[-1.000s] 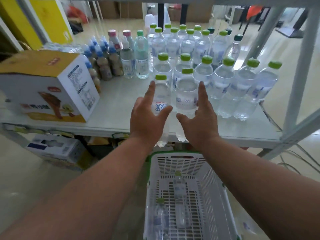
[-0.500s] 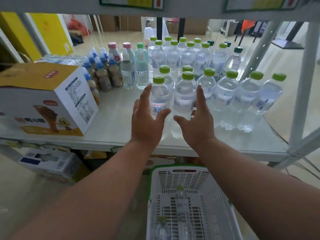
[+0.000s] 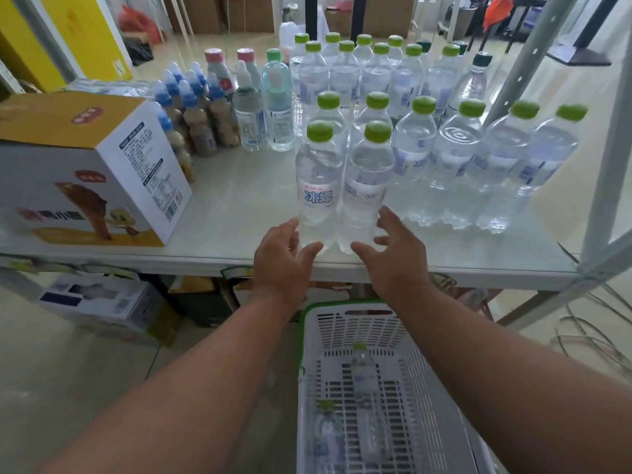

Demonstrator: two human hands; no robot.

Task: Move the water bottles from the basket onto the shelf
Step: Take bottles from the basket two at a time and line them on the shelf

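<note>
Two clear water bottles with green caps stand side by side near the shelf's front edge: the left bottle point(image 3: 319, 179) and the right bottle point(image 3: 367, 181). My left hand point(image 3: 282, 260) is just below and left of them, fingers apart, holding nothing. My right hand point(image 3: 396, 258) mirrors it on the right, also open and empty. Below me sits a white basket with a green rim point(image 3: 307, 323); two water bottles lie in it, one in the middle point(image 3: 365, 374) and one at the left point(image 3: 325, 425). Several more green-capped bottles point(image 3: 458, 159) stand in rows behind.
A cardboard box point(image 3: 85, 165) occupies the shelf point(image 3: 239, 206) at the left. Small blue-capped bottles point(image 3: 191, 107) and other bottles stand at the back left. A metal upright point(image 3: 612, 159) rises at the right. Boxes lie on the floor under the shelf.
Both hands have let go of the two front bottles and drawn back toward me to the shelf's front edge. The bottles now stand on the shelf on their own.
</note>
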